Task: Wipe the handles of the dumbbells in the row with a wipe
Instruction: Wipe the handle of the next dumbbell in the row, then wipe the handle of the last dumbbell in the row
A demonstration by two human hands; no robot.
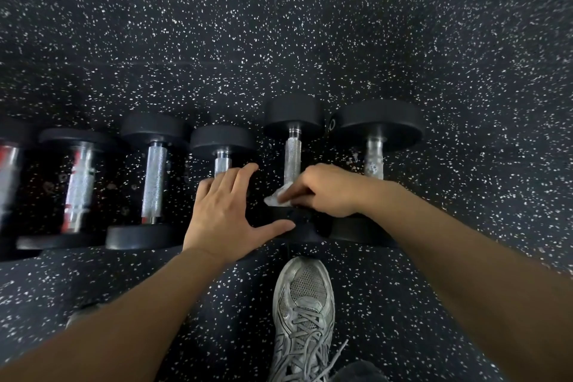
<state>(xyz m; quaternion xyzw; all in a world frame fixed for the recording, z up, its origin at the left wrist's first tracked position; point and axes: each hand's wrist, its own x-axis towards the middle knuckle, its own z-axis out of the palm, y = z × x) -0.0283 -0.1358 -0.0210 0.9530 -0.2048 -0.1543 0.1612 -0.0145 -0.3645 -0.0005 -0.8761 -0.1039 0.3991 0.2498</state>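
Several black-headed dumbbells with knurled steel handles lie side by side in a row on the floor. My right hand (pixel 325 191) holds a crumpled white wipe (pixel 279 198) pressed against the near end of the handle (pixel 292 158) of the second dumbbell from the right. My left hand (pixel 228 211) lies flat with fingers spread over the near part of the neighbouring dumbbell (pixel 222 141), hiding most of its handle. The rightmost dumbbell's handle (pixel 374 161) shows wet spots. Further left lie another dumbbell (pixel 154 177) and one with red marks (pixel 79 183).
The floor (pixel 279 25) is black rubber with white speckles, open beyond the row. A grey laced sneaker (pixel 302 316) stands just in front of the dumbbells, below my right hand. A further dumbbell (pixel 7 174) is cut off at the left edge.
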